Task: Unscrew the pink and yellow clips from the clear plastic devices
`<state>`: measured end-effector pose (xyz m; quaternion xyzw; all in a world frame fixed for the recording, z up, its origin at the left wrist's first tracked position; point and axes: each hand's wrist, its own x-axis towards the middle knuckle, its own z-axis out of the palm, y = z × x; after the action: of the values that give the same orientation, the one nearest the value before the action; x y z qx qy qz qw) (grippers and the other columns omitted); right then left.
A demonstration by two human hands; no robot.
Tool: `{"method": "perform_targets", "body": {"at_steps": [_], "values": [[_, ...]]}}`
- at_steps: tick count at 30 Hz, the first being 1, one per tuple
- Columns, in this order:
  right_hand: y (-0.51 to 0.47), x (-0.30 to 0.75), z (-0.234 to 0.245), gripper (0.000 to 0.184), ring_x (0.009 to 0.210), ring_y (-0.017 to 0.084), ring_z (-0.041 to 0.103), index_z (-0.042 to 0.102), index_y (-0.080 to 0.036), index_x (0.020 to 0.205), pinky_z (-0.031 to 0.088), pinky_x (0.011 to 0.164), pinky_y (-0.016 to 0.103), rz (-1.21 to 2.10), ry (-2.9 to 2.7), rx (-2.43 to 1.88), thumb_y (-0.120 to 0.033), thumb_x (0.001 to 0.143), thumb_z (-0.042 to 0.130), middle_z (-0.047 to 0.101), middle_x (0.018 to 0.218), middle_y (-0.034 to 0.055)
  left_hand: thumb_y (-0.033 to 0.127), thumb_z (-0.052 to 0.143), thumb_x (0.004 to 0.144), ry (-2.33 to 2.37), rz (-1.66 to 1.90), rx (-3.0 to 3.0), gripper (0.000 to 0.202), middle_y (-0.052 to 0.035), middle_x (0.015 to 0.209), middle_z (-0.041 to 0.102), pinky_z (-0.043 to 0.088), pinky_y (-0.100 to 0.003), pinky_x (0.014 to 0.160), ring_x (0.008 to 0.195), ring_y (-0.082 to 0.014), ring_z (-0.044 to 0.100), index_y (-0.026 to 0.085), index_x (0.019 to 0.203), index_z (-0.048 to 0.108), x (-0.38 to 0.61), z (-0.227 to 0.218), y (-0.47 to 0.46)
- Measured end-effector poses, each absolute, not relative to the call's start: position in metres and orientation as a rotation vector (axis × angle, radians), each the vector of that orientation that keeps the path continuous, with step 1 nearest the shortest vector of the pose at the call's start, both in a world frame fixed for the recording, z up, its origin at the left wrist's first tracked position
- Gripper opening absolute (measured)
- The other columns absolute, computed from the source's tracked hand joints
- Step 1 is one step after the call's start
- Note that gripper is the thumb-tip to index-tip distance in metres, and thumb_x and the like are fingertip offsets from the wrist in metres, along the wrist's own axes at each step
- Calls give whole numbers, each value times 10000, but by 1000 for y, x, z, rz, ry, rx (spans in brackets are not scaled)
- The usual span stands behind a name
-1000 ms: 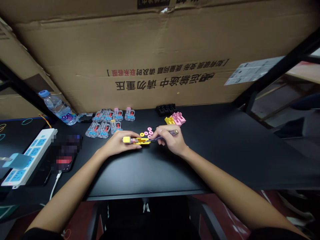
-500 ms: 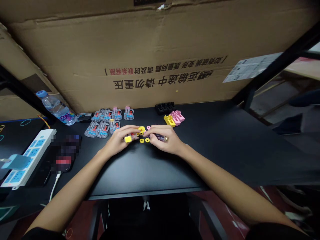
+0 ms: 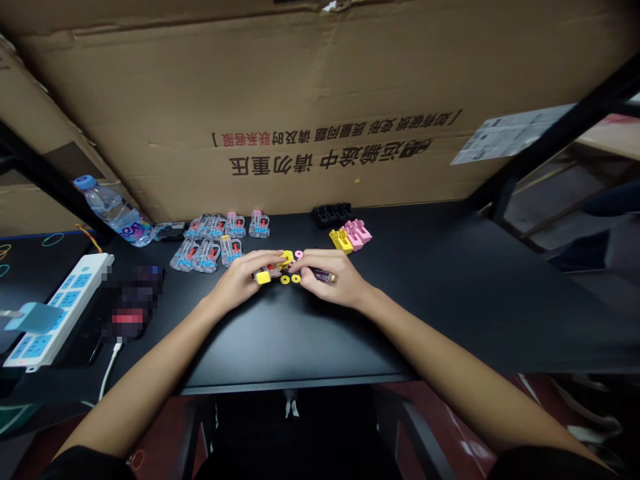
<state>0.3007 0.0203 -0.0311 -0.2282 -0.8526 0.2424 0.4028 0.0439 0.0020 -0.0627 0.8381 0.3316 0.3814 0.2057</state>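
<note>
A cardboard box (image 3: 320, 100) leans along the far edge of my desk (image 3: 450, 293). My left hand (image 3: 239, 280) and right hand (image 3: 333, 280) meet mid-desk, toward that far edge. My left fingers (image 3: 265, 257) pinch a small yellow part (image 3: 273, 269); my right curl around a screwdriver (image 3: 325, 275). Two yellow washers (image 3: 291, 279) lie between.
</note>
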Motion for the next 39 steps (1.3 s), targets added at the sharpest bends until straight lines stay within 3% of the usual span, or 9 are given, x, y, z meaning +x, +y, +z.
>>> {"method": "perform_targets", "body": {"at_steps": [3,9,14,18,22,28,35,39], "values": [[19,300,-29,248,677,184,688,818,-217,952,544,674,329,674,-2081,-703,-253,964,573,801,842,54,292,661,1048,944,1078,2345,338,-132,1423,721,578,-476,1130,1321,-252,698,238,1379,704,49,-63,1],[12,295,-24,334,566,167,649,821,-175,1100,504,553,300,763,-1881,-962,-340,991,552,776,754,42,283,641,1059,990,1135,2418,312,-137,1409,724,607,-462,1082,1279,-252,718,227,1359,703,58,-61,-1],[17,297,-28,309,603,174,655,828,-190,1069,505,597,312,725,-1924,-961,-327,982,564,783,782,40,310,660,1051,1011,1164,2396,296,-129,1366,743,606,-456,1077,1241,-249,734,229,1329,718,57,-55,-2],[35,310,-27,268,604,179,614,820,-207,988,484,606,316,577,-1821,-1052,-355,973,597,746,739,31,372,713,1014,1076,1256,2306,276,-109,1293,775,605,-461,1067,1203,-259,746,241,1253,753,51,-40,-5],[58,332,-23,263,600,181,599,810,-216,1034,471,616,313,378,-1736,-1157,-413,968,649,700,689,16,442,760,961,1302,1403,2026,297,-76,1200,795,611,-442,1031,1112,-262,766,239,1178,750,46,-31,-5],[83,363,-22,237,763,225,711,830,-201,950,531,749,346,134,-1836,-1220,-371,957,664,797,900,91,567,871,813,1299,1649,1407,556,-54,1015,760,672,-325,730,823,-196,768,212,1171,638,42,-38,5],[108,420,-28,336,971,316,738,829,-192,1142,565,876,432,-153,-1700,-1647,-382,953,626,811,1085,162,549,933,737,1248,1667,1234,648,-58,1028,716,698,-306,684,871,-199,767,204,1173,602,41,-42,10],[120,451,-41,256,871,315,735,840,-201,1006,564,809,427,-100,-1658,-1971,-356,842,719,811,944,150,532,940,737,1229,1616,1252,637,-57,1011,715,696,-299,675,851,-198,765,202,1170,610,44,-45,9]]}}
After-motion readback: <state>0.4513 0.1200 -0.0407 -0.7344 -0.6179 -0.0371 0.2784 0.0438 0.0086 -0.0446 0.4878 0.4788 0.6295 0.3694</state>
